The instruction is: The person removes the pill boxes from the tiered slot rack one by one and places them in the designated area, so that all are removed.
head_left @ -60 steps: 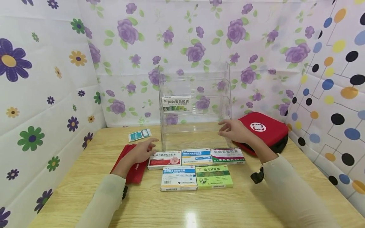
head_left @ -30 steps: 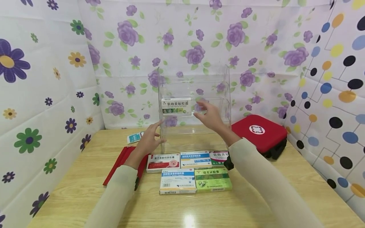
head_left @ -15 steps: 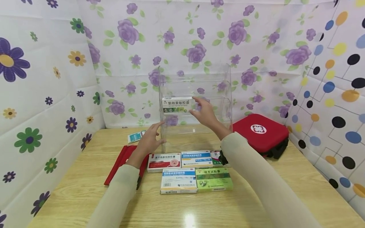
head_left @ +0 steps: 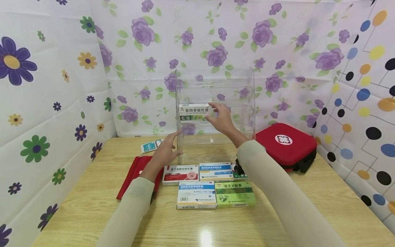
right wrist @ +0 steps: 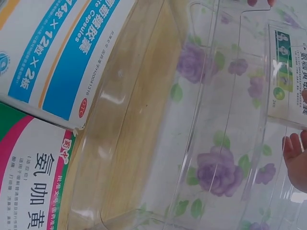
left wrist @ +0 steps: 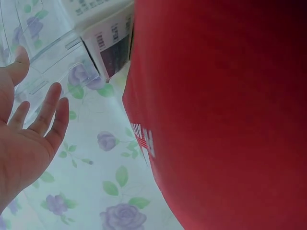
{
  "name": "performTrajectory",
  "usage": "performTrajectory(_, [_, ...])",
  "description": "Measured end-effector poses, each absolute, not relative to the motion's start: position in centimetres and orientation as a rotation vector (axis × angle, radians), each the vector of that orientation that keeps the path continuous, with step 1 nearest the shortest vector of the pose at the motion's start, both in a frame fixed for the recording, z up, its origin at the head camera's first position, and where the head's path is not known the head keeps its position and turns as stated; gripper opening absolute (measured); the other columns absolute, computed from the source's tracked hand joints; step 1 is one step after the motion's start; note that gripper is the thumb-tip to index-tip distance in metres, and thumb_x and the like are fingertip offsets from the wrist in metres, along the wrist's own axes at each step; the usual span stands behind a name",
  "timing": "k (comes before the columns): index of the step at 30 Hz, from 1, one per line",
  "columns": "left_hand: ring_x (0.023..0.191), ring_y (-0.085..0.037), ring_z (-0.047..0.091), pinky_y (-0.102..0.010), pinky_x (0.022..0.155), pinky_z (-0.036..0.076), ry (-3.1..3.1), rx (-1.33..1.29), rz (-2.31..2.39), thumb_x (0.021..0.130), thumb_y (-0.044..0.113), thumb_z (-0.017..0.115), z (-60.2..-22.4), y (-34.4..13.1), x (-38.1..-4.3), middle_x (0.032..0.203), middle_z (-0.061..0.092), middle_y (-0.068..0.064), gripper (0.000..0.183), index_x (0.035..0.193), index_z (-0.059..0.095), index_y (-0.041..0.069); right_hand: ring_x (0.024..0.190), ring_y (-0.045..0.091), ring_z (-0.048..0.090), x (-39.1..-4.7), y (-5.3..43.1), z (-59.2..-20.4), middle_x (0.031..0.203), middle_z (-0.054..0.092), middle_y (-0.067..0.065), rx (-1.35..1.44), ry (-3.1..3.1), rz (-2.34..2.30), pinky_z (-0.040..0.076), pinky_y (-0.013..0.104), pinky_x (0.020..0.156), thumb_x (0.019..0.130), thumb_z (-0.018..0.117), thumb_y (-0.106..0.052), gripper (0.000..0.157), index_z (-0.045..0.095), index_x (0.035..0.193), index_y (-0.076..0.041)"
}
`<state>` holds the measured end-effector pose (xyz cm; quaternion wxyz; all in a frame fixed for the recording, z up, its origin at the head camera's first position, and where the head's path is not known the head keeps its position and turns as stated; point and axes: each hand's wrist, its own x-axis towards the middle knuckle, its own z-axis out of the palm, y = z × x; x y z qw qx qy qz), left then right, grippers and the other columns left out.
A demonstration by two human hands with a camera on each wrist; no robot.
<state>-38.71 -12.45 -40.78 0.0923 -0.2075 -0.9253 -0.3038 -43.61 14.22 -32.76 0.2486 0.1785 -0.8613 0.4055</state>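
Observation:
A clear acrylic rack (head_left: pixel 216 139) stands at the back of the table, with a white and green medicine box (head_left: pixel 191 113) at the left of a middle tier. My right hand (head_left: pixel 221 118) holds this box's right end between thumb and forefinger, the thumb over its front. In the right wrist view, the right hand (right wrist: pixel 298 160) shows only partly at the edge. At the rack's left side, my left hand (head_left: pixel 165 151) has its fingers extended, tips right at the side panel. The left wrist view shows the left hand (left wrist: pixel 36 139) with spread fingers and nothing in its palm.
Several medicine boxes lie before the rack, among them a blue-and-white one (head_left: pixel 196 195), a green one (head_left: pixel 235 194) and a red-and-white one (head_left: pixel 180 174). A red pouch (head_left: pixel 135 175) lies under the left forearm. Behind it is a teal packet (head_left: pixel 149 146). A red case (head_left: pixel 282 142) sits right.
My right hand has moved left from near the red case to the box on the rack. The left hand has come up to the rack's side. Over the last half second both barely move.

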Motion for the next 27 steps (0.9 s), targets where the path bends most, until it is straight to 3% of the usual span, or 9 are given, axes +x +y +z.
performTrajectory(7, [0.107,-0.030,0.062,-0.044,0.082,0.056,-2.771,-0.589,-0.930,0.089,0.020,0.076,-40.7,-12.3,-38.5,0.158,0.032,-0.004,0.087,0.156,0.024,0.036,0.116,0.034,0.056,-43.7,13.9,-32.8,0.128,0.056,0.018,0.457,-2.372,1.111,0.044,0.042,0.101,0.088,0.076,-0.010,0.051,0.056,0.135,-0.004])
performTrajectory(17, [0.103,-0.027,0.062,-0.044,0.084,0.055,-2.828,-0.552,-0.919,0.089,0.017,0.076,-40.5,-11.9,-38.6,0.156,0.035,-0.006,0.088,0.157,0.022,0.033,0.110,0.030,0.061,-43.8,13.1,-32.9,0.117,0.060,0.014,0.396,-2.285,1.151,0.047,0.041,0.098,0.088,0.075,-0.009,0.032,0.060,0.116,-0.004])
performTrajectory(22, [0.098,-0.026,0.062,-0.044,0.084,0.055,-2.823,-0.541,-0.930,0.089,0.016,0.076,-40.6,-11.9,-38.8,0.154,0.039,-0.007,0.088,0.157,0.023,0.034,0.109,0.031,0.062,-44.0,12.9,-33.0,0.109,0.060,0.015,0.386,-2.262,1.171,0.054,0.037,0.090,0.087,0.075,-0.004,0.030,0.062,0.115,-0.004])
performTrajectory(27, [0.092,-0.024,0.062,-0.043,0.083,0.055,-2.820,-0.536,-0.956,0.089,0.016,0.076,-40.7,-12.1,-38.8,0.155,0.037,-0.006,0.087,0.156,0.023,0.034,0.109,0.031,0.063,-43.9,12.8,-32.7,0.112,0.061,0.015,0.383,-2.252,1.229,0.055,0.036,0.089,0.087,0.075,-0.003,0.030,0.064,0.114,-0.004])
